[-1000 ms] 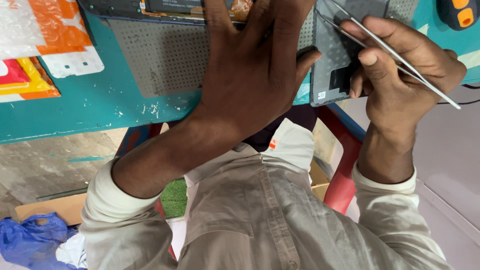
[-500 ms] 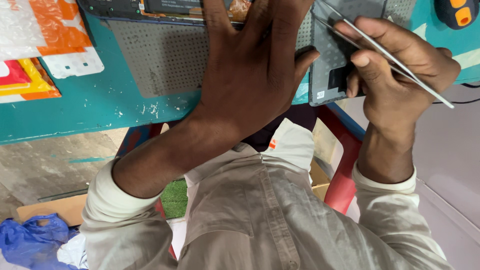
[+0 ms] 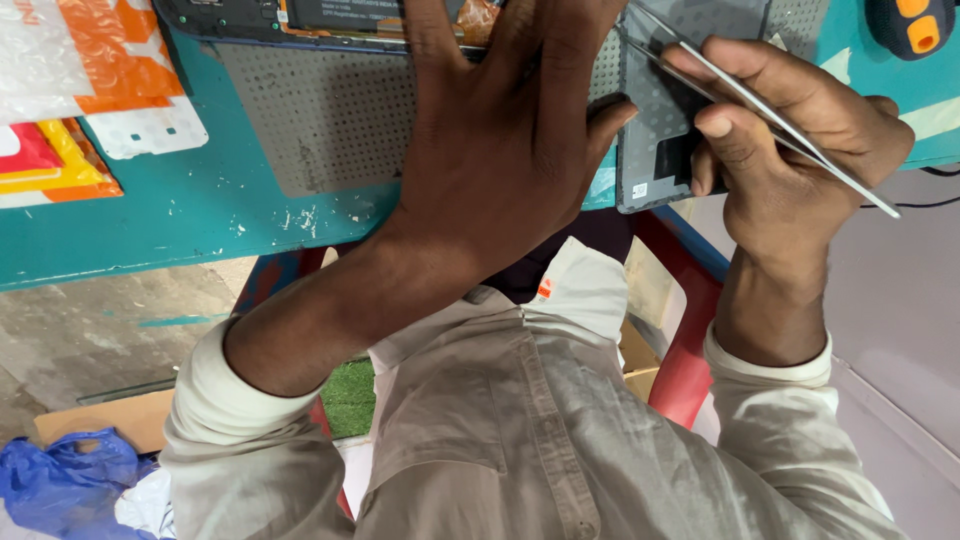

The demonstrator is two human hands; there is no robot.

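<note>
Tweezers (image 3: 770, 110): thin, silvery, pinched in right hand (image 3: 800, 150).

Orange-and-white plastic pouch (image 3: 75, 60) and red-yellow packet (image 3: 45, 165) lying top left on teal table (image 3: 200, 220), small white sticker (image 3: 639, 190) on grey back cover (image 3: 660, 110).

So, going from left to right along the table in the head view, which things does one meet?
Orange and white plastic bag → grey perforated mat → left hand pressed flat → dark grey back cover → right hand with metal tweezers → orange and dark tool.
</note>
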